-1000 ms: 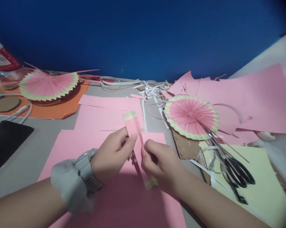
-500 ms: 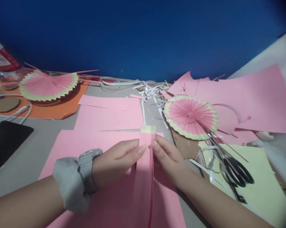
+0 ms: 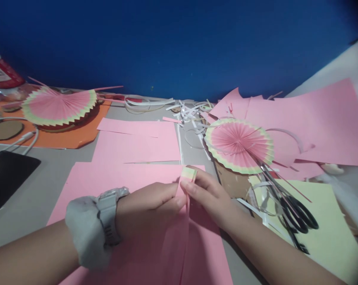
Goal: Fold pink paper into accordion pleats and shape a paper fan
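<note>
A folded pink paper strip (image 3: 182, 221) with a yellow-green banded end runs toward me between both hands. My right hand (image 3: 208, 194) pinches it just under the banded end, thumb on top. Lower down, my left hand (image 3: 155, 202) closes round the strip with its thumb along it; its other fingers are partly hidden. A grey watch and a grey scrunchie circle the left wrist. Beneath the hands lies a large pink sheet (image 3: 107, 178). Off to the right rests a round pleated fan (image 3: 232, 138), pink with a yellow-green rim.
Black-handled scissors (image 3: 298, 213) lie on a pale yellow sheet (image 3: 321, 198) at right. At left are another pleated fan (image 3: 60, 107) on orange paper (image 3: 86, 138), and a black phone (image 3: 12, 178). White paper scraps (image 3: 191, 113) pile by the blue wall (image 3: 167, 47).
The strip's banded end has dropped and tilted. My right thumb has moved up onto it, and my left hand has slid slightly lower along the strip.
</note>
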`<action>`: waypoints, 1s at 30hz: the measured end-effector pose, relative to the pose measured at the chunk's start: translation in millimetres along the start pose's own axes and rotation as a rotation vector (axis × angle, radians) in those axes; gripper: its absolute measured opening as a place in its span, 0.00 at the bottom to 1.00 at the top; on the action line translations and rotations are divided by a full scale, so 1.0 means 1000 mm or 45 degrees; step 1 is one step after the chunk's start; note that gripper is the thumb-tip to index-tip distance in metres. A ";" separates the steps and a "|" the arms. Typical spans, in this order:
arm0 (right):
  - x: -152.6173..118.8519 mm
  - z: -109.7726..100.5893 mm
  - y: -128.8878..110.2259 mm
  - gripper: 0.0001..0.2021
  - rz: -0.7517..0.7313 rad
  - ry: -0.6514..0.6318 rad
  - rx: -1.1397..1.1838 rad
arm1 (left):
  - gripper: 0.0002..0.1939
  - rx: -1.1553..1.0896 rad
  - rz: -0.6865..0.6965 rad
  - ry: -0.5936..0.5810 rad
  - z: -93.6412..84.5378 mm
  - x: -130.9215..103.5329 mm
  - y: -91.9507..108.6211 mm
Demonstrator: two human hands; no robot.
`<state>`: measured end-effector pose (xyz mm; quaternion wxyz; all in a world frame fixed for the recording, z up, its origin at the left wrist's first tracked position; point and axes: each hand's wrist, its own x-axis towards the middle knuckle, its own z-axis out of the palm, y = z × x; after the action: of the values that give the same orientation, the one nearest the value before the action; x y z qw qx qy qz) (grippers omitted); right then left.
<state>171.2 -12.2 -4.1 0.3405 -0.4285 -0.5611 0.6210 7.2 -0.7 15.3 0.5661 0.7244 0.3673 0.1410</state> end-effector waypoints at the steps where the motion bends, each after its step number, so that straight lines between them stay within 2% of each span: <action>1: 0.000 0.000 -0.001 0.12 0.020 0.012 0.022 | 0.15 0.005 -0.003 -0.023 0.000 0.000 0.000; 3: 0.001 0.000 -0.001 0.12 0.026 0.039 0.038 | 0.15 -0.018 -0.018 -0.033 0.001 0.000 0.000; 5: 0.000 0.002 0.001 0.11 0.050 0.030 0.110 | 0.17 -0.172 -0.005 -0.024 0.003 0.000 0.001; 9: -0.001 0.006 0.003 0.11 0.116 0.035 0.294 | 0.18 -0.849 -0.044 -0.073 0.009 0.000 0.005; 12: -0.001 0.007 0.002 0.11 0.067 0.143 0.111 | 0.18 -1.190 -0.171 -0.205 0.013 0.001 0.003; 15: 0.002 0.005 0.002 0.11 0.005 0.217 -0.014 | 0.19 -1.370 -0.241 -0.249 0.012 0.002 -0.002; 19: 0.003 0.004 0.004 0.11 -0.049 0.198 0.131 | 0.18 -1.308 -0.307 -0.244 0.007 0.004 -0.004; 23: 0.003 0.003 0.009 0.14 -0.026 0.165 0.352 | 0.20 -1.042 -0.233 -0.159 0.007 0.003 -0.001; 30: 0.003 0.003 0.006 0.16 0.015 0.139 0.397 | 0.16 -0.678 -0.224 -0.019 0.015 -0.003 0.003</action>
<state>167.6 -12.0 -10.3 0.4291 -0.4068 -0.4361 0.6784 15.9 -14.0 14.3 0.7495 0.5163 0.3746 0.1774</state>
